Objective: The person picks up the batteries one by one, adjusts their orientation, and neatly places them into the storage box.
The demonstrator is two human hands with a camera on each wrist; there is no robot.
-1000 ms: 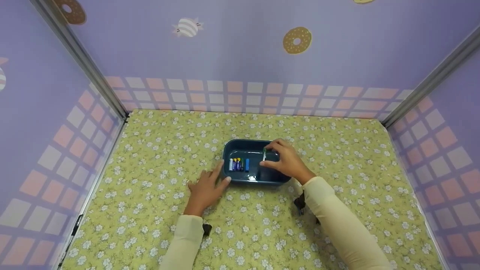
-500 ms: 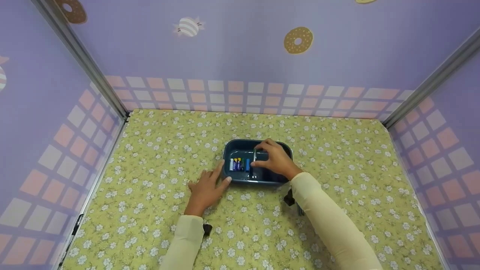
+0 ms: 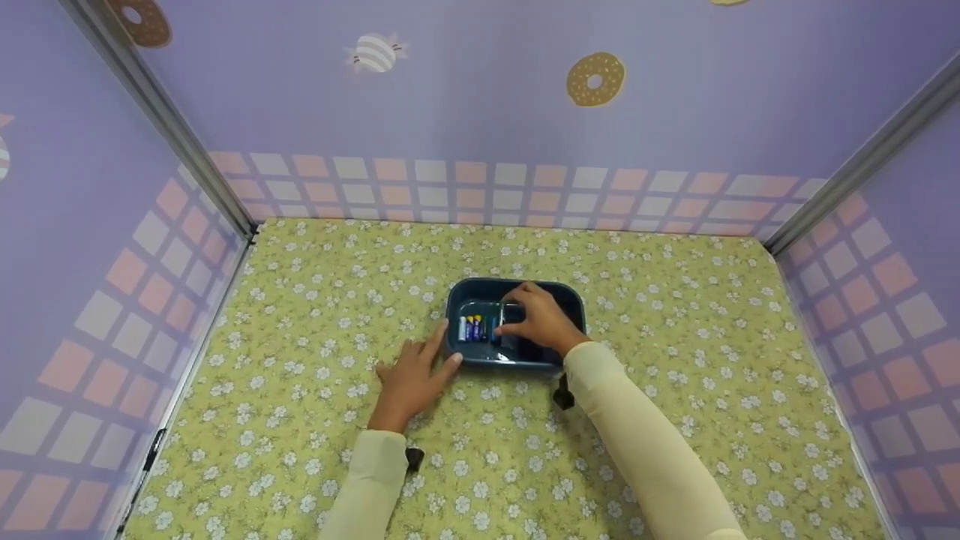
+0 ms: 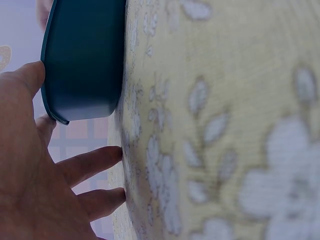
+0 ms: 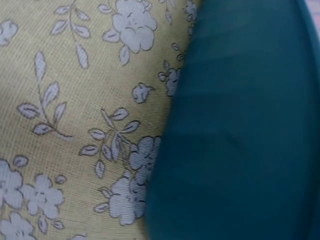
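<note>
A dark teal tray [image 3: 517, 364] with rounded corners sits on the cloth. Near its left end, several small batteries [image 3: 469, 328], white, purple with yellow ends, dark and blue, lie side by side in a row. My right hand [image 3: 544, 321] reaches into the tray and pinches a slim, pale battery [image 3: 502, 311] between thumb and fingers, just right of the row. My left hand [image 3: 415, 380] is spread at the tray's left front corner. In the left wrist view, its thumb and one finger touch the tray's rim, while other fingertips rest on the cloth.
A yellow-green floral cloth [image 3: 337, 300] covers the table. Purple panels [image 3: 480, 97] with metal corner posts stand at the back and both sides. The right wrist view shows mainly the tray's outer wall [image 5: 240, 125] and cloth.
My right hand has moved left inside the tray, bringing the pinched battery up beside the row. The left hand and the tray stay where they were.
</note>
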